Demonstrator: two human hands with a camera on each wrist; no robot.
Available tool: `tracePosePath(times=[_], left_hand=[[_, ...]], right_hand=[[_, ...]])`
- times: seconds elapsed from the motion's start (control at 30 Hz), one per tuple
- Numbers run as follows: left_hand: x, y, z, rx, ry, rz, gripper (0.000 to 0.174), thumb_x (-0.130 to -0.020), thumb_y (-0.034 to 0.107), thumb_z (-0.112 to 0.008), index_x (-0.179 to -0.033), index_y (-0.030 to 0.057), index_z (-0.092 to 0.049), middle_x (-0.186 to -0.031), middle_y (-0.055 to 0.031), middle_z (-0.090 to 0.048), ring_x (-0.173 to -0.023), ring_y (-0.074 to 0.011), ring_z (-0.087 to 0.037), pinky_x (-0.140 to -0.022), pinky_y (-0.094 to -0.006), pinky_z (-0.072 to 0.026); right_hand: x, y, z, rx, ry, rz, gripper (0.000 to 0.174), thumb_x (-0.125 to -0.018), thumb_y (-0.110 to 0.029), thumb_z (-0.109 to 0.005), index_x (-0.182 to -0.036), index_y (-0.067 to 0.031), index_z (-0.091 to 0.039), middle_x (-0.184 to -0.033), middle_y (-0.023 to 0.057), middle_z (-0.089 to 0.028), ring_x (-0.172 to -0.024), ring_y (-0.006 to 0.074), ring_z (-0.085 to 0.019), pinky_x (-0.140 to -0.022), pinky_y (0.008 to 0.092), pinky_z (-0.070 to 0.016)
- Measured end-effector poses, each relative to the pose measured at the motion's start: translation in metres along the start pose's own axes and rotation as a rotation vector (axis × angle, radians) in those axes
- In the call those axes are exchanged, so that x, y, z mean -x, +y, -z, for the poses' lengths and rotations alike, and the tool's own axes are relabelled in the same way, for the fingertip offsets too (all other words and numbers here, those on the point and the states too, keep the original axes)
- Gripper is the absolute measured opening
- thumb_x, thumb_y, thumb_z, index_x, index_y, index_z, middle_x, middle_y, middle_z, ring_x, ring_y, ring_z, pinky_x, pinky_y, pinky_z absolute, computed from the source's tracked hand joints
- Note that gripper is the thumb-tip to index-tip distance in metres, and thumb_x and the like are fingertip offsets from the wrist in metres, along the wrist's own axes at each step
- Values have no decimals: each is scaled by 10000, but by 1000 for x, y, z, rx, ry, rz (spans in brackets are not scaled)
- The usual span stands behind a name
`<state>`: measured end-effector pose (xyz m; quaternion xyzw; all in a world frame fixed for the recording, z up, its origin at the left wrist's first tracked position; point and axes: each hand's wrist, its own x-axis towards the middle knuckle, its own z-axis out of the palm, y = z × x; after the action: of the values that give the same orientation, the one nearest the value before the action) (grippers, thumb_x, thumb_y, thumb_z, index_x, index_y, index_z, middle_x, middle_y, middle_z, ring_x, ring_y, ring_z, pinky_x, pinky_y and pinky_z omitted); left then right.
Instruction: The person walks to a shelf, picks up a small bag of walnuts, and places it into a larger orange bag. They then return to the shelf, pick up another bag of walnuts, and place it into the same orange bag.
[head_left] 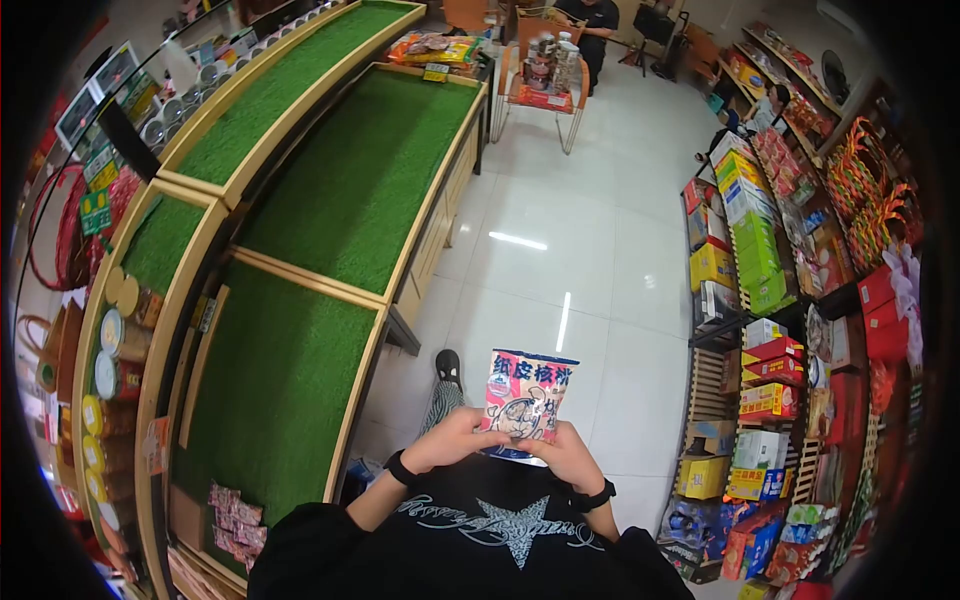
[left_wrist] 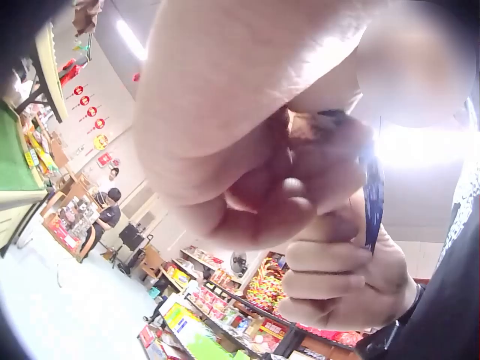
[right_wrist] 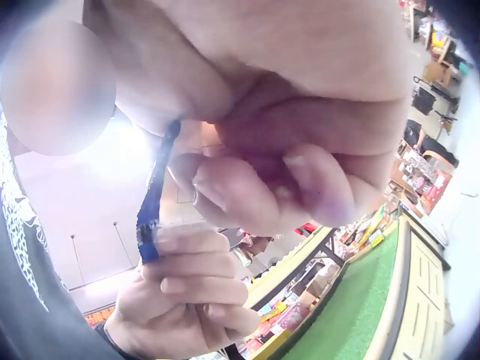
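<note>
A pink and blue snack bag (head_left: 527,385), printed with large characters that name walnuts, is held upright before the person's chest. My left hand (head_left: 450,442) grips its lower left side, the thumb lying across the front. At the lower right corner my right hand (head_left: 567,456) pinches the bag in the same way. The right wrist view shows the bag's narrow blue edge (right_wrist: 154,202) between the two hands. In both wrist views the fingers are curled behind the bag, and most of its face is hidden there.
To the left stands a display counter lined with green turf (head_left: 320,190), small pink packets (head_left: 237,520) at its near end. Shelves of boxed goods (head_left: 750,215) run along the right. A chair carrying jars (head_left: 548,75) and a seated person (head_left: 592,30) are farther down the tiled aisle (head_left: 600,200).
</note>
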<state>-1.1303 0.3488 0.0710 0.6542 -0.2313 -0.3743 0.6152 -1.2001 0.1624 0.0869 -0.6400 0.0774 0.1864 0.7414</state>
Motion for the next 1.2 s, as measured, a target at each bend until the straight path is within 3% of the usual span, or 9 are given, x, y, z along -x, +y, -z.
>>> tracePosePath(times=[0.13,0.37,0.43,0.6,0.7,0.8,0.93,1.2], left_hand=[[-34,19,20,198,-24,66,242,-825,164,-558,-967,-30,-583,-851,-58,-620,-774,-92,-528,-708,-244,-430],[-99,56,92,48,-96,30,185,-814,135,-568,-934,-1,-604,-808,-4,-600,-733,-54,-492,-664,-212,-416],[-113,57,110,24,-97,-64,192,-809,135,-572,-941,-2,-602,-815,-17,-607,-739,-67,-503,-670,-226,-421],[-141,63,154,-141,-101,35,274,-772,161,-609,-983,-12,-579,-895,-61,-610,-836,-121,-535,-758,-275,-423],[-152,62,165,-90,-30,-82,340,-779,153,-589,-1052,-31,-506,-980,-95,-579,-904,-143,-524,-801,-291,-411],[-167,52,182,-49,11,52,316,-812,161,-557,-1061,-22,-494,-956,-79,-583,-862,-124,-526,-777,-281,-424],[-185,46,192,-29,79,78,288,-830,151,-527,-1057,-22,-488,-955,-72,-577,-870,-120,-518,-773,-276,-422],[-256,61,199,106,253,-84,299,-862,161,-478,-1093,-26,-448,-1017,-71,-545,-934,-121,-485,-826,-279,-389]], right_hand=[[-34,-4,11,-52,37,55,266,-772,-110,-618,-975,53,-561,-886,53,-610,-781,80,-532,-700,225,-430],[-107,-54,29,114,132,166,254,-758,-178,-641,-877,43,-607,-766,74,-625,-695,91,-540,-638,243,-439],[-127,-66,35,208,109,133,265,-751,-192,-647,-875,39,-611,-747,73,-628,-669,90,-537,-622,246,-439],[-169,-79,34,252,124,173,326,-738,-267,-655,-848,37,-608,-669,96,-610,-593,116,-537,-569,253,-429],[-189,-64,37,268,178,105,371,-731,-314,-657,-831,39,-606,-650,104,-600,-586,128,-537,-574,254,-431],[-212,-73,43,339,139,77,406,-731,-335,-651,-846,50,-590,-688,139,-603,-631,183,-575,-610,283,-444],[-242,-78,61,440,53,120,424,-749,-340,-629,-915,46,-568,-783,167,-614,-717,233,-602,-663,302,-452],[-312,-113,112,131,-62,143,379,-722,-219,-677,-980,30,-552,-892,102,-618,-802,147,-579,-731,269,-450]])
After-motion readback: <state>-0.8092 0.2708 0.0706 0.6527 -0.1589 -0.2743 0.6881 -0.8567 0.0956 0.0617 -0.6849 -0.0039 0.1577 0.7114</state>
